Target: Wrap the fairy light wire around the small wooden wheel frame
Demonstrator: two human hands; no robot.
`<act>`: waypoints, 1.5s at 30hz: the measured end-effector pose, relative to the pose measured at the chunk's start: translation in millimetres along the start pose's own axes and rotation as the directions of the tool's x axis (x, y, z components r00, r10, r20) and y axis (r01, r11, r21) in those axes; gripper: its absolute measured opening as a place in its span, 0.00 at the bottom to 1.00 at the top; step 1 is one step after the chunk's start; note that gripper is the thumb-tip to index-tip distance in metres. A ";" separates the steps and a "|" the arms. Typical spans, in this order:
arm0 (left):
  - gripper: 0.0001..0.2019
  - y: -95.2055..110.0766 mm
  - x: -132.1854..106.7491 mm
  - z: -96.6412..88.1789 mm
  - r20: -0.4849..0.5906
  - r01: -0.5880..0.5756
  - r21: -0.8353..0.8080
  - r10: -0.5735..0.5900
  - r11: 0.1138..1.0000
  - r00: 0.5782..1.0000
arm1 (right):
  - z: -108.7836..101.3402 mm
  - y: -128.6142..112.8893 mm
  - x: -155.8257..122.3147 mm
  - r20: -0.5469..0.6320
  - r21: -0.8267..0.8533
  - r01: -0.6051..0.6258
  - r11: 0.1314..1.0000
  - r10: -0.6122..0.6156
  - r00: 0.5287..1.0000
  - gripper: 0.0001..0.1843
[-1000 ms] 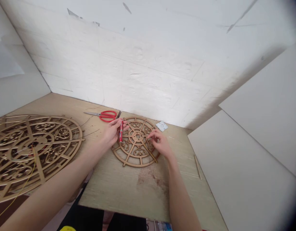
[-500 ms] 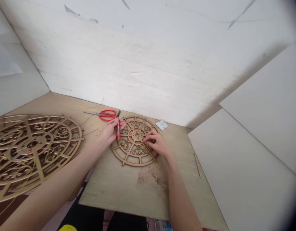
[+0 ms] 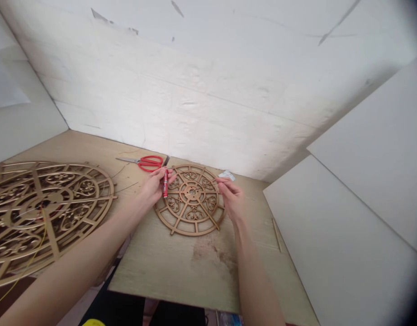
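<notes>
My left hand is closed around a slim red cylinder, held upright over the left rim of a round gold openwork wheel. The wheel lies flat on the table, with scrollwork between its spokes and a small hub. Over the wheel's right edge, my right hand pinches a thin, dark, wire-like piece between thumb and fingertips. That piece is too fine to name for certain.
Red-handled scissors lie behind my left hand. A stack of larger gold openwork wheels, with a yellow wire, fills the left side. A small white packet and a thin stick rest on the table. White panels stand right.
My right hand has moved from the wheel's hub up and right to its rim, and a thin dark piece now shows in its fingers. My left hand keeps the red cylinder nearly still.
</notes>
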State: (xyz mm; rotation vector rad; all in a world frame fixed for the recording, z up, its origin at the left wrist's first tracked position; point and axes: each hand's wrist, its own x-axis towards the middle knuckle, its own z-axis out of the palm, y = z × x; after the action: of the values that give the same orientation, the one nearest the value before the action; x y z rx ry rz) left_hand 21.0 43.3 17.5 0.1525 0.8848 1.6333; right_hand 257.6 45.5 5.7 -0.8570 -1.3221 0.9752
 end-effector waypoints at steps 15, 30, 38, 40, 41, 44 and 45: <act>0.13 0.5 -0.3 -0.3 0.008 -0.021 0.050 0.021 0.999 1.000 | -2.5 7.1 3.6 -0.145 0.066 -0.062 0.996 0.071 0.987 0.13; 0.10 -2.3 -24.8 13.8 0.069 0.193 -0.176 -0.183 0.965 0.981 | 54.9 -33.0 -29.3 0.380 -0.009 -0.006 1.000 0.009 0.925 0.08; 0.10 -9.4 -22.5 10.6 0.097 0.261 -0.285 -0.243 0.922 0.965 | 74.1 -14.0 -41.9 0.457 -0.264 0.148 0.953 -0.012 0.889 0.09; 0.10 -8.8 -19.6 10.0 0.095 0.276 -0.332 -0.259 0.902 0.961 | 73.4 -11.6 -41.8 0.449 -0.305 0.186 0.934 -0.031 0.893 0.10; 0.10 -8.6 -18.6 9.7 0.095 0.281 -0.348 -0.264 0.894 0.960 | 73.1 -11.2 -41.7 0.443 -0.322 0.199 0.926 -0.039 0.896 0.10; 0.10 -8.9 -16.9 8.9 0.108 0.293 -0.364 -0.272 0.884 0.956 | 72.9 -10.6 -41.6 0.425 -0.353 0.222 0.909 -0.056 0.903 0.10; 0.10 -9.2 -16.9 8.7 0.111 0.292 -0.362 -0.270 0.885 0.956 | 73.0 -10.3 -41.7 0.419 -0.357 0.224 0.907 -0.059 0.906 0.10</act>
State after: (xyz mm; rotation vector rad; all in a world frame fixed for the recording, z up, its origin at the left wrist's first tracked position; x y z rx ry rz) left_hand 37.7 32.2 24.1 -0.1888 0.5065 1.4842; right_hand 185.9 0.4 5.1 -0.8721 -1.9600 0.7966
